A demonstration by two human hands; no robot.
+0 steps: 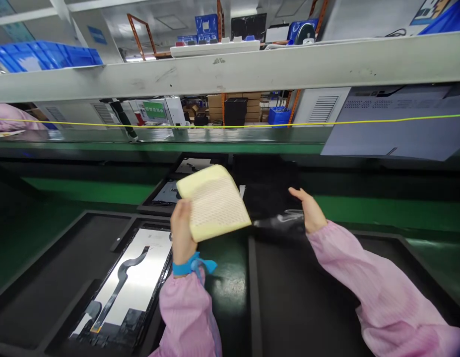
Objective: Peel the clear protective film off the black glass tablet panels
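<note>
My left hand (182,230) is closed on the left edge of a pale yellow sheet (220,203) with rows of small print-like marks, tilted up above the bench. A blue band is tied round that wrist. My right hand (311,210) is at the right, one digit stretched out to the left. From under it a glossy, see-through piece of plastic film (282,220) reaches left toward the sheet's lower corner; it is blurred, and the fingers gripping it are mostly hidden. Below left lies a display panel (129,277) with a silver back and a dark flex cable, in a black tray (84,248).
A second black tray (307,297) lies under my right arm. Farther back, another black tray (151,206) holds more panels. A yellow-green cord (230,126) runs across, below a white shelf beam (230,74). A grey sheet (397,124) hangs at right. A co-worker's pink sleeve (14,116) shows far left.
</note>
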